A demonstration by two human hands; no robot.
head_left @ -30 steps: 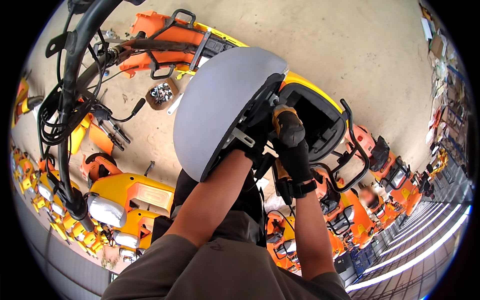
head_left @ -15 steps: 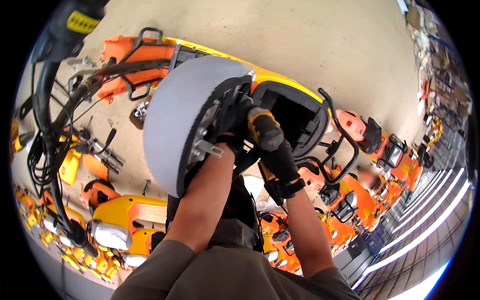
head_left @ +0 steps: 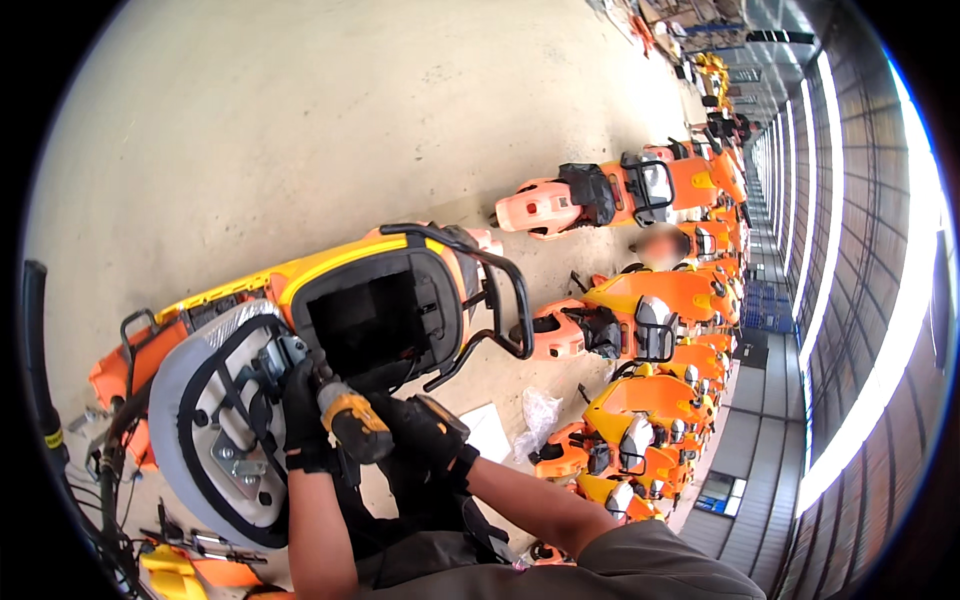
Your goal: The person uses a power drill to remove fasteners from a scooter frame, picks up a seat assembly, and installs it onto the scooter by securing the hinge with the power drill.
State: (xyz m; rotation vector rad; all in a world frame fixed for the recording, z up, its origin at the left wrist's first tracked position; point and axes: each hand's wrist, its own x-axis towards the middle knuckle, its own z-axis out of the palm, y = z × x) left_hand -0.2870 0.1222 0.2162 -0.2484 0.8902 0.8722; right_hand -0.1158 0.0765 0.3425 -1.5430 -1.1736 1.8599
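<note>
Bare concrete floor (head_left: pixel 300 130), rows of orange scooters (head_left: pixel 640 300), bright daylight along the slatted wall (head_left: pixel 880 330) at right.

Colours and patterns only:

- Drill (head_left: pixel 352 420): yellow body, black grip and chuck.
- Left glove (head_left: pixel 300 405): black.
- Right glove (head_left: pixel 425 435): black, with a darker cuff.
- Seat (head_left: pixel 215 420): pale grey rim, black underside, bare silver brackets.
- Scooter (head_left: pixel 390 300): yellow-and-orange shell, black storage well, black rear rail at 3 o'clock of the well.
- Parked scooters (head_left: pixel 640 300), toward 2 o'clock: orange and yellow panels, black seats, grey lamps.
- Floor (head_left: pixel 300 130): plain beige-grey, unpatterned.
- Bag (head_left: pixel 540 410): clear white.
- Sleeve (head_left: pixel 640 560): olive grey.
- Wall (head_left: pixel 860 300), at 3 o'clock: grey, with bright white strips.
</note>
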